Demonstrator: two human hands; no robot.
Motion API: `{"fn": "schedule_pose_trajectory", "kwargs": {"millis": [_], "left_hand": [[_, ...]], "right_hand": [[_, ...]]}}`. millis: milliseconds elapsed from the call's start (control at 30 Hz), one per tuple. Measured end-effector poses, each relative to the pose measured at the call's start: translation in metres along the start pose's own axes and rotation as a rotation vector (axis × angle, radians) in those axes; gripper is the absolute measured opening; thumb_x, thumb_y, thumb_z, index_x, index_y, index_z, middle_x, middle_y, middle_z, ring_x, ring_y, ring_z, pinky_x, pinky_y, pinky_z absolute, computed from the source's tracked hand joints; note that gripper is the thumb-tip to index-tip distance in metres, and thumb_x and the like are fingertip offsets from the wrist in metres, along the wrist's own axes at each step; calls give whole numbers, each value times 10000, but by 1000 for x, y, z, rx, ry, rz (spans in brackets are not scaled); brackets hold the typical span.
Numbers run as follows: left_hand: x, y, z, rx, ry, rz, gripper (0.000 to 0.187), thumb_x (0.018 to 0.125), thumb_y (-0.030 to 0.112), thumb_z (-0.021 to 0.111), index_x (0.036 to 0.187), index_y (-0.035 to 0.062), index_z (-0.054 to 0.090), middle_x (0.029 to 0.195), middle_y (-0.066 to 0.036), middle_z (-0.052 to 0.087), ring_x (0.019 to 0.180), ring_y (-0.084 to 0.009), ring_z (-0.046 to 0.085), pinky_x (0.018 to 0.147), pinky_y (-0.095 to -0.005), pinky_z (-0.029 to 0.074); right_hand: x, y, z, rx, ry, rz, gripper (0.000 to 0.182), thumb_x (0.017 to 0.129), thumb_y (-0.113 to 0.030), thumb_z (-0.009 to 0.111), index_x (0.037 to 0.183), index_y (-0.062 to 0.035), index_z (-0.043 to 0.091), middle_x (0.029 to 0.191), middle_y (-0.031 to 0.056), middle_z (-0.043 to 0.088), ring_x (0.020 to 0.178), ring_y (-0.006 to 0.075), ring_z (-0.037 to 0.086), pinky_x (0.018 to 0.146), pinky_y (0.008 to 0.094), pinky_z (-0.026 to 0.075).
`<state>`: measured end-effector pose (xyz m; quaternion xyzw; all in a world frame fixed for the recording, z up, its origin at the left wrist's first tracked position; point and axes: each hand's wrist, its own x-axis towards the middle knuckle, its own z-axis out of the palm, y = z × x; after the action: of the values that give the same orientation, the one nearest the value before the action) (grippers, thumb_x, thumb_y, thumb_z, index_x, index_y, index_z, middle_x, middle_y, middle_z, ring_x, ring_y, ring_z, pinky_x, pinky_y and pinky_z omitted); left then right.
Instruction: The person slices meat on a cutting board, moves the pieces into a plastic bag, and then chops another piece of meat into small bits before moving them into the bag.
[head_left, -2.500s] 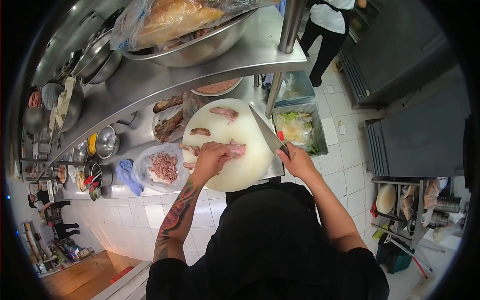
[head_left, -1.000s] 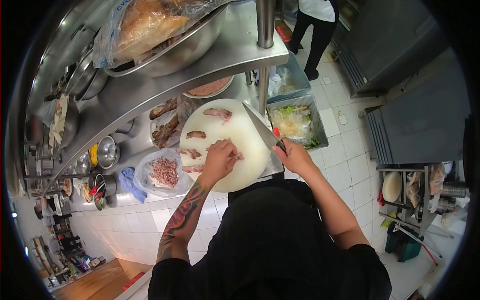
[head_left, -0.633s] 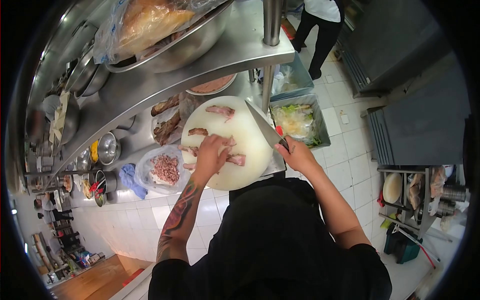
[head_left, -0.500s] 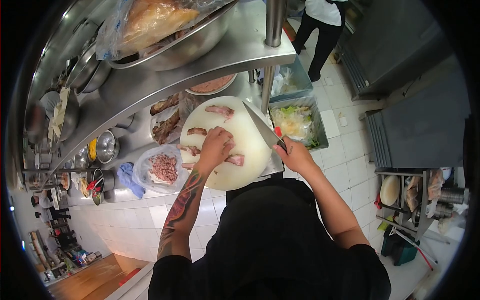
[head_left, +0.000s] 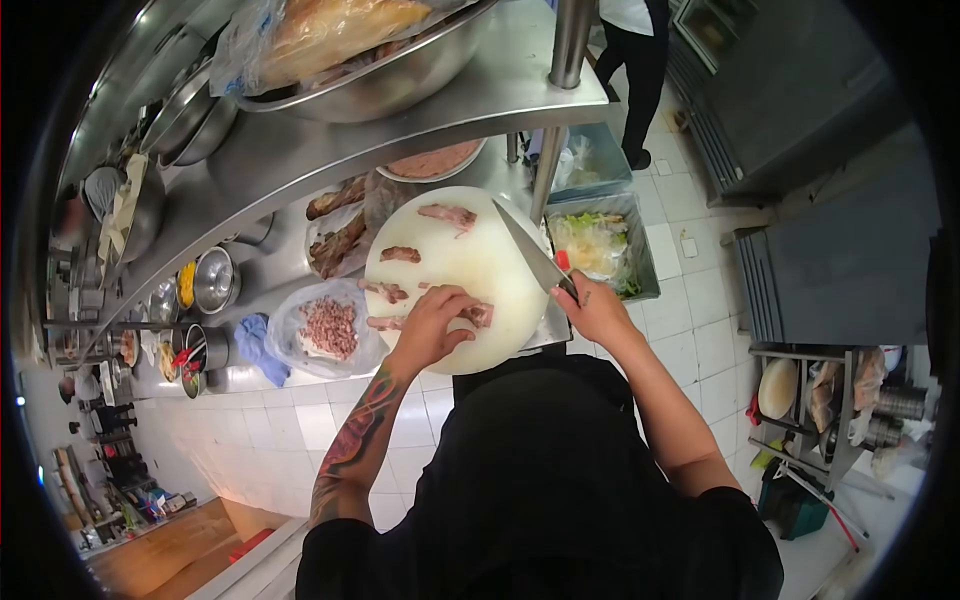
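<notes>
A round white cutting board (head_left: 500, 260) carries several strips of reddish meat. Over its lower part, my left hand (head_left: 435, 325) has its thumb and fingers apart, touching or just above a meat strip (head_left: 480, 314). Another strip (head_left: 448, 216) lies near the board's top edge, and a darker piece (head_left: 401, 254) lies left of the middle. My right hand (head_left: 595, 312) is closed round the handle of a large knife (head_left: 537, 255), whose blade rests across the board's right side.
Left of the board are a plastic bag of diced meat (head_left: 328, 328), larger browned meat pieces (head_left: 340, 240) and a blue cloth (head_left: 260, 350). A steel shelf (head_left: 300, 165) overhangs the counter. Bins, one with vegetable scraps (head_left: 595, 250), stand right. A person (head_left: 635, 80) stands beyond.
My left hand has moved down the board, from the upper strips to the lower one, and its fingers have spread. The knife stays in my right hand, and the view has shifted slightly.
</notes>
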<state>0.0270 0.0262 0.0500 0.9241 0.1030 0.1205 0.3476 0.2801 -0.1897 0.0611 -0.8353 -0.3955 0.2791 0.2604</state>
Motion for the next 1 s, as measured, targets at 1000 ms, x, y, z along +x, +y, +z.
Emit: {"fn": "schedule_pose_trajectory", "kwargs": {"millis": [1000], "left_hand": [[-26, 4, 77, 29, 563, -72, 207, 822, -28, 787, 999, 77, 772, 1085, -67, 733, 1065, -308, 704, 908, -429, 590]], "right_hand": [[-43, -89, -32, -657, -262, -562, 299, 1102, -278, 617, 1006, 6, 598, 678, 182, 712, 628, 394, 728, 586, 523, 563]]}}
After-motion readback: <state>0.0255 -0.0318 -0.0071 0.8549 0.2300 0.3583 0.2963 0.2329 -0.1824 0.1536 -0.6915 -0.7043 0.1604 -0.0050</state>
